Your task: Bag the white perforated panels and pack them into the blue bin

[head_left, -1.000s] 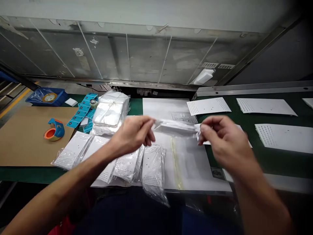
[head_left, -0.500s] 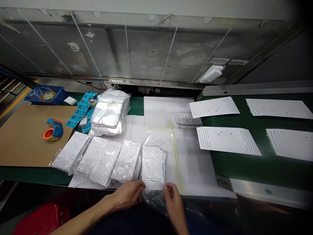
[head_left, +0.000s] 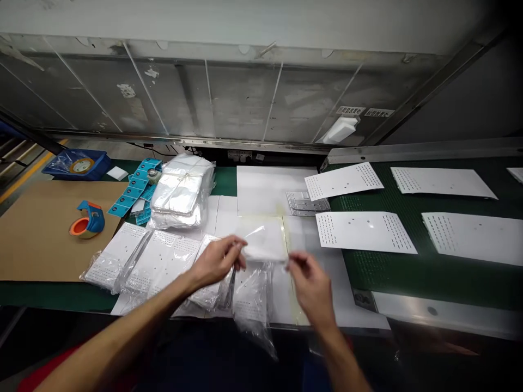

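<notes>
- Our left hand (head_left: pixel 218 262) is almost closed, its thumb and fingertips pinching the left edge of a clear plastic bag (head_left: pixel 263 239). A light pinch suits this thin, slippery film.
- Our right hand (head_left: pixel 309 284) is half open and blurred, its fingertips at the bag's lower right corner. We cannot tell whether it has hold.
- The bag sits at 12 o'clock from our hands, just above a white board (head_left: pixel 261 188).
- At 10 o'clock lie bagged perforated cards (head_left: pixel 137 261) and a tied bundle of glossy bags (head_left: pixel 182 193).
- At 3 o'clock, matte perforated white sheets (head_left: pixel 363 231) rest on the ribbed green desk (head_left: pixel 408 277).
- At 9 o'clock, a blue-and-orange tape dispenser (head_left: pixel 87 220) stands on corrugated cardboard (head_left: pixel 41 245).
</notes>
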`<state>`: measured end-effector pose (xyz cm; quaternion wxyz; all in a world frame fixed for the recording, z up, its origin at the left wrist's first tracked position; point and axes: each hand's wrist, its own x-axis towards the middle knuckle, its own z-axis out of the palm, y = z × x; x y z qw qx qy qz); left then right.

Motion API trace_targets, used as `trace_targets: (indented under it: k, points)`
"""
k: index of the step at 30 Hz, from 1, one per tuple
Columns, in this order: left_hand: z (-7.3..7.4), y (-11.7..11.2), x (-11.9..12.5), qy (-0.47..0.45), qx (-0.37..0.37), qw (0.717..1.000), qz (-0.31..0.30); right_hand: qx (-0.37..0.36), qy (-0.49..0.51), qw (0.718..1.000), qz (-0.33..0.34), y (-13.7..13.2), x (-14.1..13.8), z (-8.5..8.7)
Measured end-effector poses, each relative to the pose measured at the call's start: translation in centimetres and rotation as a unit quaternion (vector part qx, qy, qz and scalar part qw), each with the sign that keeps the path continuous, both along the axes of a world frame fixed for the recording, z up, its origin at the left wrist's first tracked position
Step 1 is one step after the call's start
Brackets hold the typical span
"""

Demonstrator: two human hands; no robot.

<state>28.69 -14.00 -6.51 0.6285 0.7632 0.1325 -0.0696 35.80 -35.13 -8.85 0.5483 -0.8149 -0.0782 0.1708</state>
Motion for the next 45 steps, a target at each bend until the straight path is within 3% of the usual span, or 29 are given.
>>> trace_targets:
  k: [3,5,8,11,15,19,21,23,26,29,31,33,37,39,40,42,43,45]
  points:
    - [3.6,1.2,1.5,-0.047,0.042,0.998,0.026,0.045,-0.131,0.99,-0.007,0.9,2.0,4.1]
    - [4.9,1.2,1.0,-0.053,0.023,0.998,0.012,0.042,-0.15,0.988,-0.007,1.0,2.0,5.8]
    - [5.5,0.4,0.0,-0.027,-0.034,0.999,-0.027,0.025,-0.119,0.993,0.006,0.9,1.4,7.0]
    - [6.0,-0.2,0.2,-0.039,-0.074,0.996,-0.011,0.056,-0.153,0.987,0.005,1.2,1.7,7.8]
    - [5.7,-0.2,-0.9,-0.038,-0.15,0.988,-0.011,0.092,-0.143,0.985,-0.017,0.0,0.6,7.5]
    - [2.5,-1.0,-4.4,0.054,-0.232,0.971,-0.033,0.068,-0.016,0.997,0.018,-2.6,-2.6,4.4]
    - [1.8,-1.1,-4.8,0.061,-0.246,0.967,-0.029,0.067,-0.003,0.998,0.016,-2.7,-3.0,3.4]
    - [2.6,-0.6,-3.7,0.028,-0.238,0.971,-0.025,0.1,-0.025,0.995,-0.006,-1.7,-2.2,3.7]
    - [5.4,0.4,-1.7,-0.034,-0.212,0.977,-0.009,0.16,-0.085,0.983,-0.04,-0.3,-0.9,5.6]
    - [6.5,0.7,-2.4,0.004,-0.24,0.97,-0.036,0.167,-0.081,0.982,-0.04,-0.9,-1.7,6.6]
    - [4.8,0.0,-4.5,0.084,-0.285,0.953,-0.067,0.129,-0.03,0.991,-0.004,-2.3,-3.6,5.4]
    - [0.9,-1.4,-7.0,0.159,-0.307,0.935,-0.078,0.072,0.045,0.996,0.037,-3.6,-5.9,2.5]
    - [-8.6,-4.0,-10.0,0.276,-0.259,0.922,-0.088,-0.025,0.183,0.98,0.076,-5.0,-8.3,-5.9]
    - [-11.2,-4.1,-9.9,0.322,-0.2,0.916,-0.13,-0.101,0.164,0.98,0.044,-5.3,-6.8,-9.9]
    - [-11.5,-3.7,-9.4,0.324,-0.16,0.92,-0.152,-0.152,0.122,0.981,-0.009,-5.5,-5.4,-11.6]
    - [-10.5,-2.4,-7.3,0.291,-0.071,0.936,-0.182,-0.228,0.042,0.966,-0.112,-5.9,-1.3,-14.2]
    - [-9.4,-1.6,-5.7,0.26,-0.023,0.947,-0.188,-0.255,0.006,0.957,-0.138,-6.0,1.0,-15.2]
    - [-6.9,-0.4,-1.5,0.185,0.063,0.963,-0.186,-0.29,-0.055,0.948,-0.123,-6.1,5.3,-16.8]
